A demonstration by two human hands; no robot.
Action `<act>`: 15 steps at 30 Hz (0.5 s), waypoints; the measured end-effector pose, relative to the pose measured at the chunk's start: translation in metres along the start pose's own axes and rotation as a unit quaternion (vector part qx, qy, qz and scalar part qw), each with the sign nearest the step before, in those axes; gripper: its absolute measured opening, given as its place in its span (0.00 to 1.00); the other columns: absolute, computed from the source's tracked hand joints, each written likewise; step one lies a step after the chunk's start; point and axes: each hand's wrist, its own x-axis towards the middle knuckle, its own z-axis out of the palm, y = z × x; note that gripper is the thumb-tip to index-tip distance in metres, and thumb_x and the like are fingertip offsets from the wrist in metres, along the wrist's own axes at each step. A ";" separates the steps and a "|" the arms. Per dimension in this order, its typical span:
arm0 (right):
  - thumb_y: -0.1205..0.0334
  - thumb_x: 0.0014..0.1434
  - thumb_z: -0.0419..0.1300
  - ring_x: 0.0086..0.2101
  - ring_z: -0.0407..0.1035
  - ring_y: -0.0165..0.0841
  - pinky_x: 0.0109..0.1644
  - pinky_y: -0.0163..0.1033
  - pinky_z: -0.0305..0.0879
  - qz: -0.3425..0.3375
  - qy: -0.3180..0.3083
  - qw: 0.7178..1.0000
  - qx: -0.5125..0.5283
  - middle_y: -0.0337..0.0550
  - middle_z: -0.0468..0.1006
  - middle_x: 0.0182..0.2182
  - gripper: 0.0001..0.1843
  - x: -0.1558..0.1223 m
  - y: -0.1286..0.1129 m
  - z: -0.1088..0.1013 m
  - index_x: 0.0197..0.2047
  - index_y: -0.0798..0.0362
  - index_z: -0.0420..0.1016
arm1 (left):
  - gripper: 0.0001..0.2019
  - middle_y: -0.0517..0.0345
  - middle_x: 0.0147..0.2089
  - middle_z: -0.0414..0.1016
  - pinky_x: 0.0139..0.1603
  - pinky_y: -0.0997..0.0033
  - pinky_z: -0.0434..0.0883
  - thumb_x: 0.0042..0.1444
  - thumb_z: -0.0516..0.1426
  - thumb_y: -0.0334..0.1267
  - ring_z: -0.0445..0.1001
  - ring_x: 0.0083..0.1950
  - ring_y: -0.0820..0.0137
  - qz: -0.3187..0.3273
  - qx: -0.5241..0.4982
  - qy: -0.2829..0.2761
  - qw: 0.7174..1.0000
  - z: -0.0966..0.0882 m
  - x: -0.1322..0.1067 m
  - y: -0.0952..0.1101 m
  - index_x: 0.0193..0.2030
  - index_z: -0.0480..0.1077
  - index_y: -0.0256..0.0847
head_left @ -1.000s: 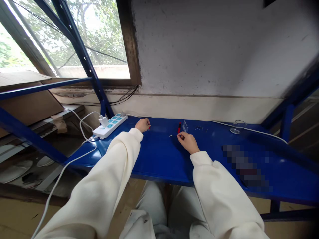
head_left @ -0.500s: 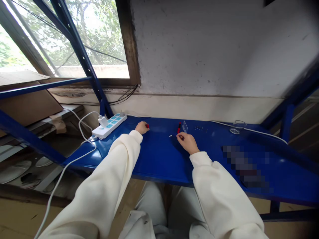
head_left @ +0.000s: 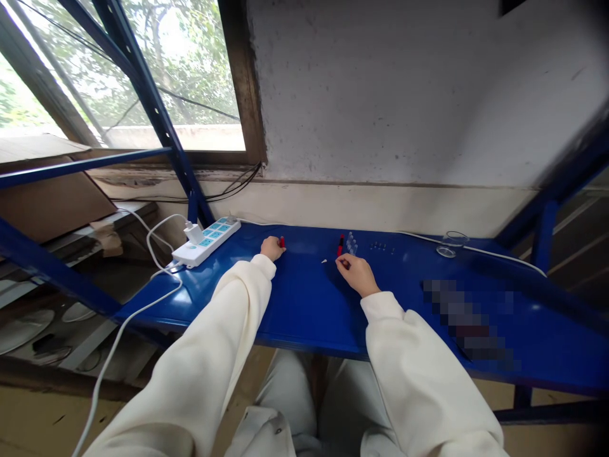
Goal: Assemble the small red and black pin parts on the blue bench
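Observation:
My left hand (head_left: 271, 248) rests at the back of the blue table, its fingers closed around a small red cylinder-shaped piece (head_left: 282, 242) that sticks up past the fingertips. My right hand (head_left: 356, 273) is in a pinch low over the table; whatever is between its fingertips is too small to make out. Just behind it stands a red and black tube (head_left: 340, 245), with several small clear vials (head_left: 351, 243) beside that. A tiny white pointed piece (head_left: 324, 261) lies to the left of my right fingertips.
Several tiny pin-like pieces (head_left: 380, 246) sit right of the vials. Farther right stands a clear round container (head_left: 446, 251) near a white cable. A white power strip (head_left: 205, 244) with a plug occupies the left end. A blurred dark object (head_left: 466, 320) lies at front right.
The red piece in my left hand now looks more upright and shows more of its length. My right hand has barely moved; the whole view has shifted slightly.

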 end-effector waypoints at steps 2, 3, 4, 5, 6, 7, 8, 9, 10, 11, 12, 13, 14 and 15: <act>0.58 0.54 0.49 0.23 0.64 0.29 0.27 0.32 0.55 0.006 -0.001 1.000 -0.009 0.40 0.72 0.23 0.12 0.000 -0.002 -0.001 0.32 0.51 0.72 | 0.07 0.53 0.30 0.72 0.34 0.72 0.65 0.42 0.61 0.39 0.71 0.35 0.67 -0.004 -0.009 -0.001 1.000 -0.001 -0.001 0.001 0.25 0.68 0.38; 0.58 0.54 0.49 0.23 0.65 0.29 0.27 0.32 0.55 0.014 0.000 1.000 -0.017 0.40 0.73 0.23 0.12 0.000 -0.003 -0.002 0.32 0.51 0.72 | 0.08 0.54 0.30 0.72 0.34 0.72 0.65 0.42 0.61 0.39 0.71 0.35 0.68 -0.006 -0.015 -0.004 1.000 -0.002 -0.002 0.002 0.24 0.67 0.38; 0.58 0.54 0.49 0.24 0.65 0.29 0.27 0.32 0.55 0.028 0.004 0.999 -0.028 0.40 0.73 0.23 0.11 0.000 -0.003 -0.003 0.32 0.51 0.72 | 0.09 0.54 0.30 0.71 0.35 0.72 0.65 0.41 0.61 0.39 0.71 0.35 0.68 -0.009 -0.021 -0.008 1.000 -0.004 -0.003 0.002 0.24 0.66 0.38; 0.58 0.54 0.50 0.24 0.65 0.30 0.27 0.32 0.55 0.048 0.009 0.998 -0.041 0.40 0.73 0.23 0.11 0.000 -0.003 -0.004 0.32 0.51 0.72 | 0.10 0.54 0.30 0.70 0.35 0.72 0.65 0.40 0.62 0.39 0.70 0.35 0.68 -0.011 -0.029 -0.013 0.999 -0.006 -0.005 0.002 0.25 0.66 0.38; 0.58 0.54 0.50 0.25 0.66 0.30 0.27 0.32 0.54 0.074 0.016 0.996 -0.056 0.41 0.73 0.24 0.11 0.000 -0.002 -0.005 0.32 0.51 0.72 | 0.12 0.55 0.30 0.70 0.35 0.72 0.65 0.39 0.63 0.39 0.70 0.35 0.68 -0.013 -0.038 -0.013 0.999 -0.008 -0.008 0.002 0.26 0.65 0.38; 0.58 0.54 0.50 0.26 0.67 0.31 0.27 0.32 0.54 0.104 0.022 0.992 -0.070 0.41 0.74 0.24 0.11 0.000 -0.001 -0.005 0.31 0.51 0.72 | 0.14 0.55 0.31 0.69 0.35 0.71 0.65 0.37 0.63 0.39 0.69 0.35 0.68 -0.015 -0.050 -0.004 0.999 -0.010 -0.011 0.002 0.29 0.65 0.37; 0.58 0.53 0.51 0.26 0.67 0.32 0.27 0.33 0.53 0.136 0.027 0.987 -0.084 0.43 0.74 0.25 0.11 0.000 0.001 -0.006 0.31 0.51 0.72 | 0.16 0.56 0.32 0.69 0.35 0.71 0.65 0.36 0.64 0.39 0.69 0.35 0.68 -0.015 -0.064 0.016 0.998 -0.011 -0.016 0.002 0.31 0.64 0.37; 0.58 0.53 0.51 0.27 0.67 0.33 0.26 0.33 0.53 0.165 0.028 0.981 -0.094 0.44 0.74 0.25 0.10 0.000 0.004 -0.007 0.31 0.52 0.72 | 0.18 0.56 0.33 0.68 0.35 0.71 0.65 0.37 0.64 0.39 0.68 0.35 0.69 -0.010 -0.078 0.048 0.996 -0.013 -0.022 0.003 0.34 0.64 0.37; 0.59 0.53 0.51 0.27 0.68 0.33 0.27 0.33 0.53 0.189 0.025 0.976 -0.101 0.45 0.74 0.25 0.10 0.001 0.006 -0.007 0.31 0.52 0.73 | 0.18 0.56 0.33 0.67 0.35 0.71 0.65 0.38 0.63 0.38 0.68 0.35 0.69 0.000 -0.091 0.090 0.992 -0.013 -0.028 0.005 0.35 0.63 0.37; 0.59 0.53 0.52 0.28 0.68 0.34 0.27 0.34 0.54 0.208 0.019 0.972 -0.107 0.46 0.74 0.26 0.10 0.001 0.008 -0.008 0.31 0.53 0.73 | 0.16 0.56 0.33 0.66 0.36 0.70 0.66 0.41 0.61 0.36 0.67 0.35 0.70 0.019 -0.104 0.131 0.986 -0.013 -0.035 0.008 0.36 0.62 0.37; 0.60 0.53 0.51 0.28 0.68 0.35 0.27 0.35 0.54 0.222 0.011 0.968 -0.113 0.47 0.74 0.26 0.10 0.002 0.011 -0.008 0.31 0.53 0.73 | 0.12 0.56 0.33 0.66 0.36 0.70 0.66 0.45 0.58 0.35 0.67 0.35 0.71 0.049 -0.115 0.168 0.978 -0.013 -0.042 0.013 0.37 0.62 0.37; 0.60 0.53 0.51 0.29 0.68 0.36 0.28 0.35 0.55 0.231 0.005 0.966 -0.120 0.47 0.75 0.27 0.10 0.002 0.012 -0.008 0.31 0.53 0.73 | 0.09 0.57 0.32 0.65 0.37 0.70 0.66 0.48 0.55 0.34 0.67 0.34 0.71 0.090 -0.124 0.191 0.970 -0.011 -0.050 0.019 0.37 0.62 0.38; 0.60 0.53 0.52 0.30 0.69 0.37 0.30 0.36 0.56 0.236 0.002 0.963 -0.129 0.48 0.75 0.28 0.10 0.003 0.014 -0.008 0.31 0.53 0.73 | 0.07 0.57 0.32 0.65 0.38 0.70 0.66 0.50 0.53 0.33 0.66 0.34 0.71 0.137 -0.130 0.199 0.962 -0.009 -0.058 0.027 0.37 0.62 0.38; 0.60 0.53 0.52 0.32 0.69 0.38 0.31 0.37 0.56 0.238 0.003 0.961 -0.141 0.48 0.75 0.30 0.11 0.004 0.014 -0.007 0.32 0.53 0.73 | 0.06 0.56 0.32 0.65 0.39 0.69 0.66 0.51 0.52 0.33 0.66 0.35 0.71 0.188 -0.129 0.194 0.954 -0.006 -0.065 0.036 0.37 0.62 0.38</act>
